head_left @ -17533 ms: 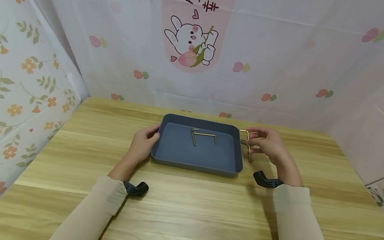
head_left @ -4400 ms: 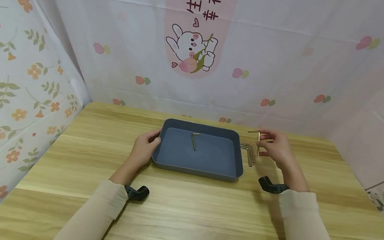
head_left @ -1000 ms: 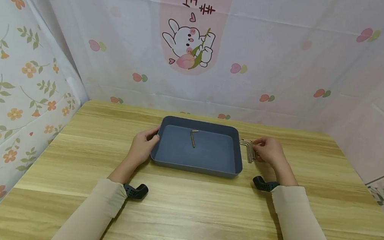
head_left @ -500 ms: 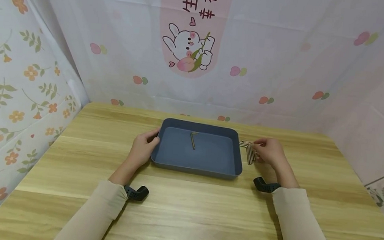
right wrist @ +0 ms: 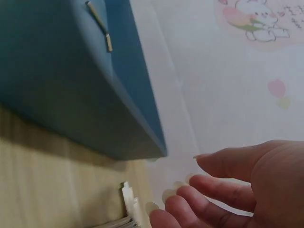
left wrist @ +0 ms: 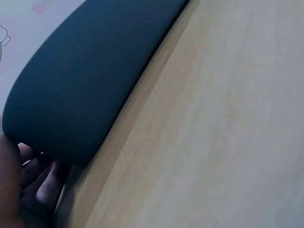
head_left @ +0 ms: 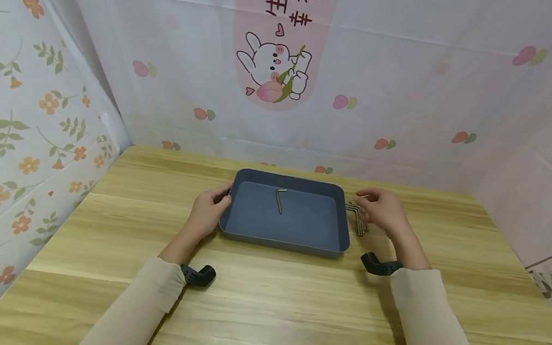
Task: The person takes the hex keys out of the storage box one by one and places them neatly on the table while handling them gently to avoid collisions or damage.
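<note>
A dark blue-grey rectangular tray [head_left: 300, 229] lies on the table. My left hand [head_left: 205, 213] holds its left side, thumb at the rim; the left wrist view has the fingers [left wrist: 52, 185] against the outer wall. One brass-coloured L-shaped hex key [head_left: 279, 201] lies inside the tray. Just outside the right wall, several similar hex keys [head_left: 360, 226] are nested side by side on the wood. Above them hovers my right hand [head_left: 383, 210], partly covering them. In the right wrist view its thumb and fingers [right wrist: 204, 204] are apart, with nothing between them.
The wooden table [head_left: 264, 308] reaches back to a white printed cloth [head_left: 387, 89] hanging behind it. A floral cloth [head_left: 29, 118] hangs at the left. Black wrist mounts [head_left: 199, 275] sit below both hands.
Earlier the tray held two hex keys; now one. My right hand took a key over to the nested ones, let go, and has just lifted off them. My left hand stays on the tray.
</note>
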A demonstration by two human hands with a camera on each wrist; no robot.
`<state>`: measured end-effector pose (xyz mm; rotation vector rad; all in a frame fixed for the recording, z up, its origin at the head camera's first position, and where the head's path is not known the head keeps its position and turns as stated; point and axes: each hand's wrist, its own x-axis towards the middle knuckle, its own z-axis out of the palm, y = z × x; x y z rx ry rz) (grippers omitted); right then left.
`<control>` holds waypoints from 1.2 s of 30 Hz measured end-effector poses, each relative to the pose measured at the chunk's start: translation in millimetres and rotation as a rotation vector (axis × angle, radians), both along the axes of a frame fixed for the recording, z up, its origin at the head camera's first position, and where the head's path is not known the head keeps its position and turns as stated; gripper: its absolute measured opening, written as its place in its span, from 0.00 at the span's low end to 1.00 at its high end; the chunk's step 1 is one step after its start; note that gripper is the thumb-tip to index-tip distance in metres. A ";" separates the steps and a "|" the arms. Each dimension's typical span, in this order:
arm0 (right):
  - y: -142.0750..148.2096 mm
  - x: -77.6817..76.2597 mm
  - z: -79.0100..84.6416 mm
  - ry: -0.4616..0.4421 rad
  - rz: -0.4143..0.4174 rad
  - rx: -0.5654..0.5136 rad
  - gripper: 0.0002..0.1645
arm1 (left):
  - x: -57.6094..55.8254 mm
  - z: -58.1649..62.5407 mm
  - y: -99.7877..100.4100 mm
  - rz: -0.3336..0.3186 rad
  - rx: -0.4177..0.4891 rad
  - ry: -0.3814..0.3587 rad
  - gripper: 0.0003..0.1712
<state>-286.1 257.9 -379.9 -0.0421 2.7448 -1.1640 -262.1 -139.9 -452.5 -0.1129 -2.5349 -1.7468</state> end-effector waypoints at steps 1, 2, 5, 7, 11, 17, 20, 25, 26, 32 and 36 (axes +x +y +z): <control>-1.5 -0.2 2.7 -0.006 0.005 -0.017 0.29 | -0.2 -0.2 0.0 -0.001 -0.003 0.000 0.26; -3.3 -0.2 5.7 -0.012 0.012 -0.032 0.29 | -0.2 -0.2 0.0 -0.003 -0.006 0.004 0.26; -8.0 -1.6 13.1 -0.025 0.029 -0.050 0.27 | 0.2 0.0 -0.1 0.001 -0.009 0.008 0.26; -12.2 -2.8 17.4 -0.029 0.041 -0.048 0.27 | 0.5 0.0 -0.5 0.007 -0.011 0.009 0.26; -20.9 -7.0 24.4 -0.021 0.063 -0.024 0.26 | 0.8 -0.6 -1.6 0.013 -0.005 0.012 0.26; -35.9 -12.8 32.7 -0.017 0.092 -0.021 0.24 | -0.8 -1.8 -1.6 -0.005 -0.003 0.016 0.26; -44.3 -15.2 35.3 -0.021 0.112 -0.028 0.24 | -1.4 -2.4 -1.7 -0.014 0.002 0.017 0.26; -59.4 -19.4 39.0 -0.047 0.133 -0.043 0.24 | -1.3 -2.8 -2.3 -0.003 0.002 0.019 0.26; -62.3 -20.3 39.5 -0.053 0.139 -0.040 0.24 | -1.3 -2.9 -2.6 0.000 0.000 0.021 0.26; -78.2 -26.1 40.3 -0.056 0.146 -0.043 0.24 | -1.4 -3.3 -2.7 0.000 -0.003 0.024 0.26; -88.3 -28.0 35.4 -0.036 0.151 -0.051 0.23 | -1.5 -3.0 -1.6 -0.003 -0.008 0.028 0.26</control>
